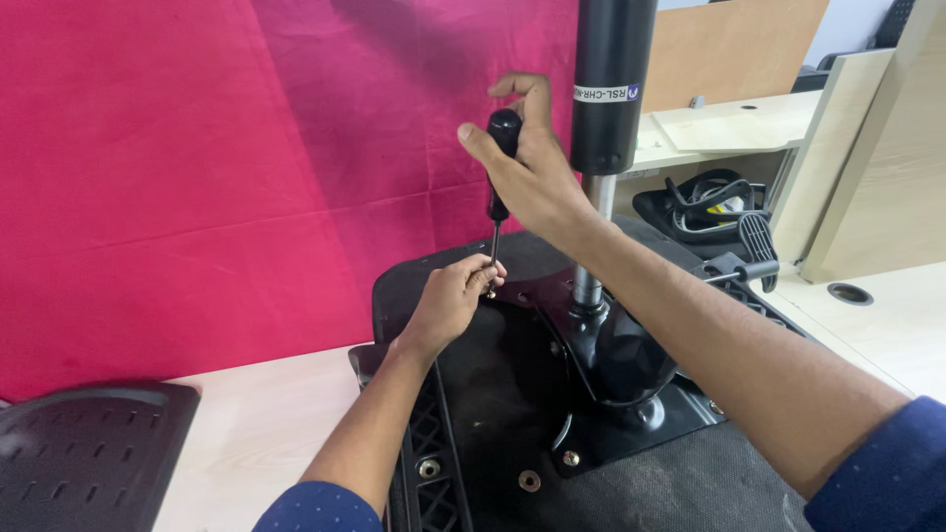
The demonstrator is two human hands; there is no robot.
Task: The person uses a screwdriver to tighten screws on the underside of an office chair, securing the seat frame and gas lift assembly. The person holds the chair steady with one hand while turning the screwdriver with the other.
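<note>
Screwdriver: upright, long axis near vertical, black handle up, thin shaft pointing down to a screw at the far-left edge of the chair's black metal plate.
Right hand: wrapped around the handle top, thumb across it, grasping it firmly.
Left hand: fingers pinched around the shaft tip, steadying it against the plate.
Chair seat: upside down on a pale table, underside facing up.
Gas cylinder: black, standing upright just right of the right hand, close to the knuckles.
Room: pink cloth hangs behind; open space left of the screwdriver; a black chair part lies at the table's left edge.
</note>
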